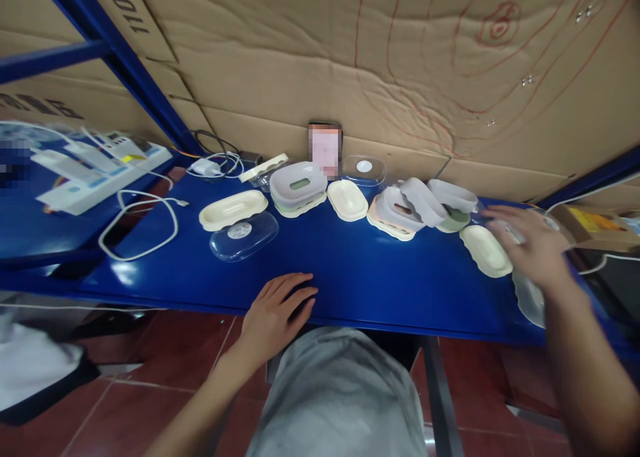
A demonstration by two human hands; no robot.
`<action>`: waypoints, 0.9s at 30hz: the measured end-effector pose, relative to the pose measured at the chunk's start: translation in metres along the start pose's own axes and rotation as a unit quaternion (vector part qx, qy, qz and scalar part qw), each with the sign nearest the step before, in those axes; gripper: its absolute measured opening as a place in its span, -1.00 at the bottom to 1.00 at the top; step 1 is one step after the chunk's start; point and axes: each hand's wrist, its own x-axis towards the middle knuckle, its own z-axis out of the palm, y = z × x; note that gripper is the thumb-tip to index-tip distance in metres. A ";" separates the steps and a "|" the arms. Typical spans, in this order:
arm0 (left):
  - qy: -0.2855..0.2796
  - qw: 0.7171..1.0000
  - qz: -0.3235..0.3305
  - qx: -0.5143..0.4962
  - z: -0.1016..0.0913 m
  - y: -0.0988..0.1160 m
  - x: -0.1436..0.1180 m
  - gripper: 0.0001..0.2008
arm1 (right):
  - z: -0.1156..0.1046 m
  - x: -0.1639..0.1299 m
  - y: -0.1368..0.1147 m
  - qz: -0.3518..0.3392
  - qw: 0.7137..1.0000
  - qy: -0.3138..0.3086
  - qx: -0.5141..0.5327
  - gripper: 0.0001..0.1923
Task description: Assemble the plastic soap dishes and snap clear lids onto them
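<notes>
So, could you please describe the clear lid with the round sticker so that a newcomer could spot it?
Start at the blue table. Left of the left hand, just in front of a cream tray, lies the clear lid. It alone lies near the front edge, transparent with a round sticker.

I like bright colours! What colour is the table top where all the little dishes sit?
Deep blue, glossy table top, seen best in the head view.

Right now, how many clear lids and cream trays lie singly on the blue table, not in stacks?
Clear lids: 2, near left and at the back
Cream trays: 3, left, middle, right
Total: 5
</notes>
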 end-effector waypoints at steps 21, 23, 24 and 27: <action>-0.085 0.993 0.074 -0.026 -0.003 0.028 0.049 -0.69 | 0.056 -0.086 -0.166 -0.082 0.969 0.116 0.203 -0.65; -0.120 0.985 0.127 -0.003 0.003 0.036 0.077 -0.67 | 0.052 -0.107 -0.167 -0.136 0.976 0.072 0.157 -0.66; -0.134 0.981 0.143 0.009 0.007 0.038 0.092 -0.68 | 0.051 -0.114 -0.168 -0.163 0.976 0.045 0.135 -0.65; -0.157 0.978 0.128 0.052 0.022 0.032 0.135 -0.68 | 0.051 -0.129 -0.170 -0.203 0.975 -0.011 0.085 -0.65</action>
